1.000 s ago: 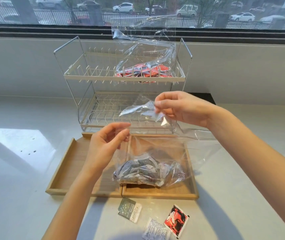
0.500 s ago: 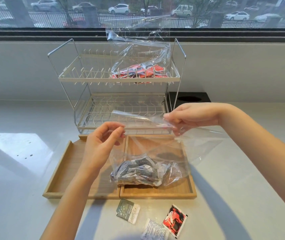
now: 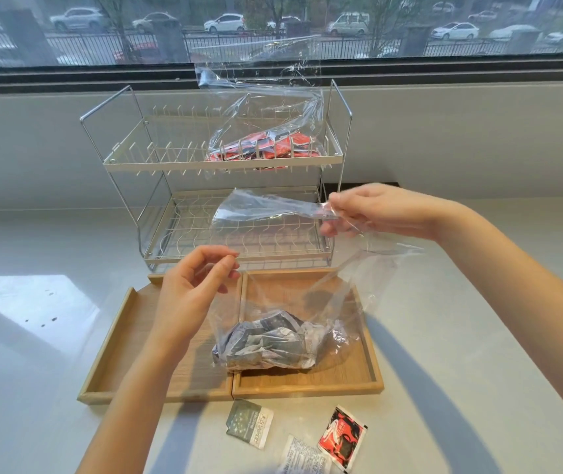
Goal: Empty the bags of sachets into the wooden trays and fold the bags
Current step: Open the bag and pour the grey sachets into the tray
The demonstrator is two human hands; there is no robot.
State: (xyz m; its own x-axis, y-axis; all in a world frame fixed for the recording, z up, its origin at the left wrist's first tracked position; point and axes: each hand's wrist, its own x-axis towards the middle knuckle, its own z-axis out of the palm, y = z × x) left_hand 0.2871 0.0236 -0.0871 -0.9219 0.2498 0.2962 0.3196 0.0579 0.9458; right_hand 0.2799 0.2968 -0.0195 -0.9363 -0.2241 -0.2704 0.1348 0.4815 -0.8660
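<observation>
Over the wooden trays, both hands pinch the clear bag; its sachets blur together.

The white two-tier wire dish rack is blocking the way just behind the two shallow wooden trays. Open white countertop is lying clear on both sides. Three loose sachets are cluttering the near edge.
</observation>
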